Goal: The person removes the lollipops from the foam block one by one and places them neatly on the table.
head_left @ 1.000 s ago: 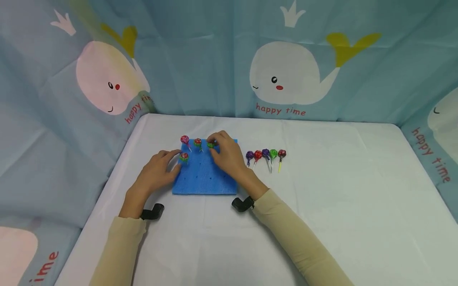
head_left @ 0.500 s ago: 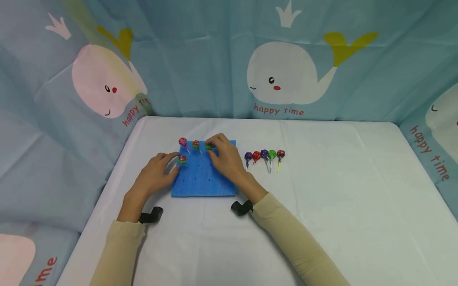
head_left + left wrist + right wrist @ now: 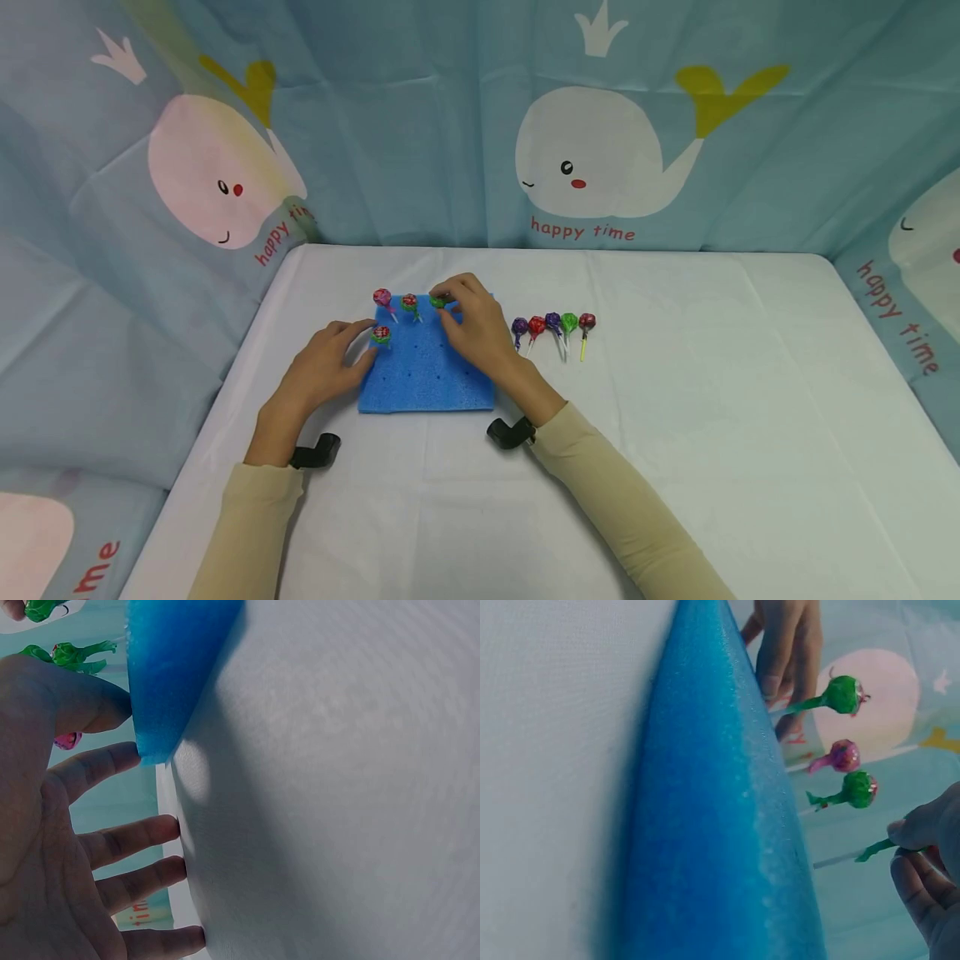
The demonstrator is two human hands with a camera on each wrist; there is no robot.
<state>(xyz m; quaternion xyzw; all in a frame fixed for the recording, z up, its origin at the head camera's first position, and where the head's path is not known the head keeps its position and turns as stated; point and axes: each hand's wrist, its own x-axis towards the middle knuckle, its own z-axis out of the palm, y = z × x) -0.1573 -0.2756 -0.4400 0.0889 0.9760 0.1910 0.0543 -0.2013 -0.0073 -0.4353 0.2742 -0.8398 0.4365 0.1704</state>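
Note:
A blue foam board (image 3: 427, 394) with small holes lies on the white table. My right hand (image 3: 478, 329) pinches a green lollipop (image 3: 875, 849) by its wrapper just under the head. In the right wrist view, its white stick points at the board with the tip slightly apart from it. Three lollipops stand in the board: a pink one (image 3: 382, 297), a red-and-green one (image 3: 408, 302) and another red-and-green one (image 3: 381, 334) nearer the front. My left hand (image 3: 321, 363) steadies the board's left edge, thumb and index finger touching it, the other fingers spread on the table.
Right of the board lies a row of several lollipops, among them a purple one (image 3: 520, 327), a red one (image 3: 536, 326), a green one (image 3: 569, 322) and a dark red one (image 3: 587, 321). A whale-print curtain (image 3: 420, 150) hangs behind the table.
My right hand has risen slightly with the green lollipop over the board's far edge. The left hand stays at the board's left edge. The head view has shifted a little.

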